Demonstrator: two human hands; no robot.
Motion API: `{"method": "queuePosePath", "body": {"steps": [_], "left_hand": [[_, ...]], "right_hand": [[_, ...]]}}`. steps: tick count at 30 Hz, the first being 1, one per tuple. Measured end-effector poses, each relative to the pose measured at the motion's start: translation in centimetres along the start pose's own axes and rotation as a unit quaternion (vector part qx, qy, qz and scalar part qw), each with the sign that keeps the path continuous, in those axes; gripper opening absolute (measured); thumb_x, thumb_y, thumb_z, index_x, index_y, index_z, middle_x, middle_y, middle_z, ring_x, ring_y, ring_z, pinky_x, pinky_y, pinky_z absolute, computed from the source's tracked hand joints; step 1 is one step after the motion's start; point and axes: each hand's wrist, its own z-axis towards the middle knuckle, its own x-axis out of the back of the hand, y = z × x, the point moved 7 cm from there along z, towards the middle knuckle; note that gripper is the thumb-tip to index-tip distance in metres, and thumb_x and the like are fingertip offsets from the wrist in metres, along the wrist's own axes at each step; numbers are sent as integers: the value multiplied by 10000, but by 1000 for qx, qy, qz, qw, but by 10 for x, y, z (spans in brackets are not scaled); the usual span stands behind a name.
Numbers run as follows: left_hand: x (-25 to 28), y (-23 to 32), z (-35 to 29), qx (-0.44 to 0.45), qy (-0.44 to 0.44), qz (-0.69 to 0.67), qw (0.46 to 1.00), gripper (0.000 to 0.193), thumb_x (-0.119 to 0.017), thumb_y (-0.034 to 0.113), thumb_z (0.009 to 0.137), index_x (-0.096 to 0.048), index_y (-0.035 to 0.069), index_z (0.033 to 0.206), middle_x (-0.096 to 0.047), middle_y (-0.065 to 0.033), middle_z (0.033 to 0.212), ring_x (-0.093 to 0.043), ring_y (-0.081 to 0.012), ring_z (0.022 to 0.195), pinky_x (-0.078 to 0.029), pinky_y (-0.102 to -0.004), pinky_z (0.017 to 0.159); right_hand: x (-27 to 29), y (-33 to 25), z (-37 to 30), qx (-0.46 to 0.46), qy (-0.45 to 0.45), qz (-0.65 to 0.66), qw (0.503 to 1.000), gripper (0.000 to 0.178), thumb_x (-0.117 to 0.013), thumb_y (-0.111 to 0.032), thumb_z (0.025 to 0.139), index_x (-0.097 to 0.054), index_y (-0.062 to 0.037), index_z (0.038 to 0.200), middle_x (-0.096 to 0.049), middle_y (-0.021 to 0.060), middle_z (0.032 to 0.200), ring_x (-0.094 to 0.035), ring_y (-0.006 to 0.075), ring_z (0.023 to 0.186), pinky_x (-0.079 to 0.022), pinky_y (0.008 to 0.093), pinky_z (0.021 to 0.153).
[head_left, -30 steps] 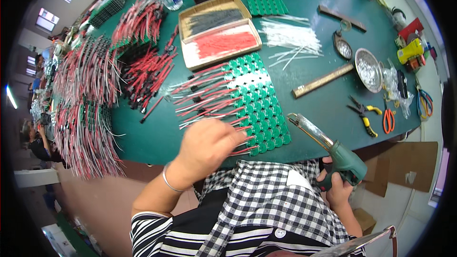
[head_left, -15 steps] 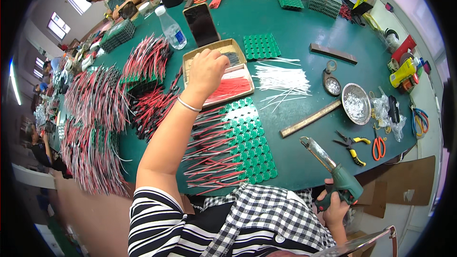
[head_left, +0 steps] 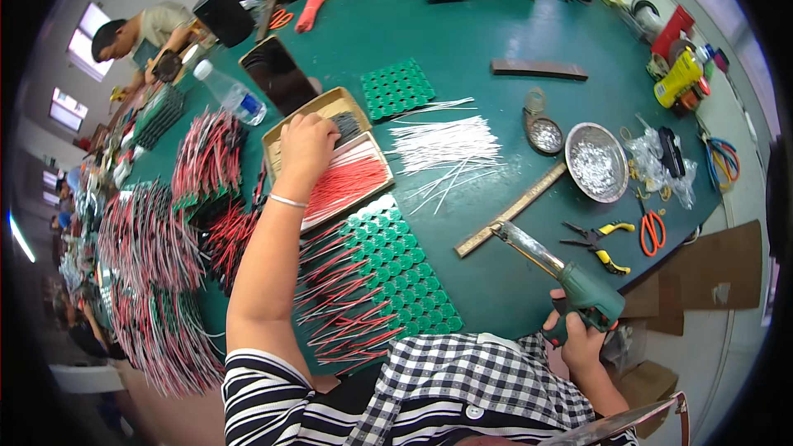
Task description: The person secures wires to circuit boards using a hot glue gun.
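My left hand (head_left: 306, 149) reaches into a shallow cardboard box (head_left: 330, 102), its fingers curled down beside short dark pieces (head_left: 351, 125). What the fingertips hold, if anything, is hidden. Red wires (head_left: 351, 183) fill the box's near part. My right hand (head_left: 583, 345) grips a green soldering gun (head_left: 593, 297) by its handle, the metal barrel pointing up and left over the table. Between my arms lies a panel of round green circuit boards (head_left: 405, 272), with red, white and dark wires (head_left: 343, 306) sticking out along its left side.
White wires (head_left: 446, 146) lie right of the box, below another green panel (head_left: 396, 89). Wired boards (head_left: 149, 239) are heaped at left. A metal bowl (head_left: 596, 163), a wooden strip (head_left: 512, 209), pliers (head_left: 599, 239) and scissors (head_left: 652, 231) lie at right. A person (head_left: 153, 33) sits far left.
The view has swung, so the table's things sit further left. My left hand has lowered into the box, towards the dark pieces. The soldering gun stays in my right hand.
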Motion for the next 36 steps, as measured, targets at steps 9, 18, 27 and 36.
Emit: {"method": "queuePosePath", "body": {"steps": [9,18,27,36], "left_hand": [[-14,146,58,-91,-145,-202,964,279,-684,155,794,-692,78,1062,-676,-143,960,-619,-339,991,-502,-438,879],[-45,200,61,-138,-89,-127,978,114,-671,103,725,-646,14,793,-630,-164,808,-634,-345,832,-539,-450,753],[-39,185,60,-74,-122,-143,979,148,-641,210,820,-748,111,842,-673,-138,862,-656,-332,856,-536,-450,743],[-41,175,75,-52,-142,-271,951,221,-647,308,813,-780,159,907,-715,-127,856,-678,-322,834,-533,-429,767]], "right_hand": [[2,-11,16,23,-1,10,1000,448,-531,-187,964,-427,35,1340,-607,197,1179,-622,214,671,-523,336,608],[11,-12,8,17,35,2,999,435,-525,-185,966,-429,37,1328,-610,194,1156,-618,211,666,-518,328,598],[15,-14,12,3,57,31,998,399,-555,-121,931,-460,30,1289,-627,203,1152,-627,207,690,-535,319,611],[22,-18,11,16,103,37,994,410,-502,-196,966,-444,31,1303,-609,183,1135,-603,186,636,-500,299,562]]}}
